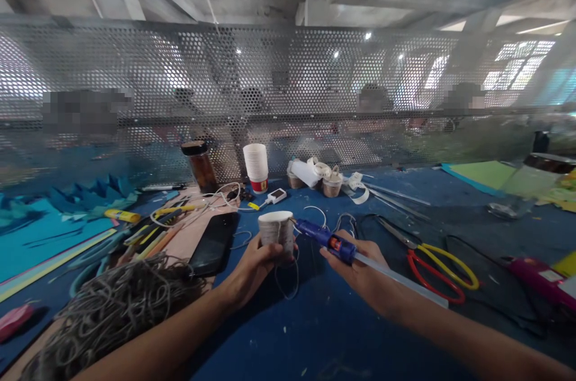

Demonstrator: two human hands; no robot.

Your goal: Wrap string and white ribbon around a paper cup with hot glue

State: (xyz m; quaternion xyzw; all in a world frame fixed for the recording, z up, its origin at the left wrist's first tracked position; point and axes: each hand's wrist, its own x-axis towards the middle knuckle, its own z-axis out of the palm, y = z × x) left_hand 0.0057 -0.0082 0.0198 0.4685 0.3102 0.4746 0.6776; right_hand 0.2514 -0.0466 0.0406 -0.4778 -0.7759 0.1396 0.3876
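My left hand (254,267) is closed around a paper cup (270,231) wound with grey cord, its white rim facing up. A loose loop of the cord (288,297) hangs below it. In my right hand (360,267) is a blue glue gun (321,236), fingers wrapped round it. A long clear glue stick (400,279) sticks out of its back end. The gun's nozzle points left and is at the cup's right side near the rim; whether it touches, I cannot tell.
A tangle of grey cord (121,309) and a black phone (215,243) lie left. Behind stand stacked paper cups (255,162), a dark-lidded jar (199,168) and small cord-wrapped cups (332,185). Scissors (432,261) and a magenta tool (535,276) lie right. A perforated metal screen (279,81) closes the back.
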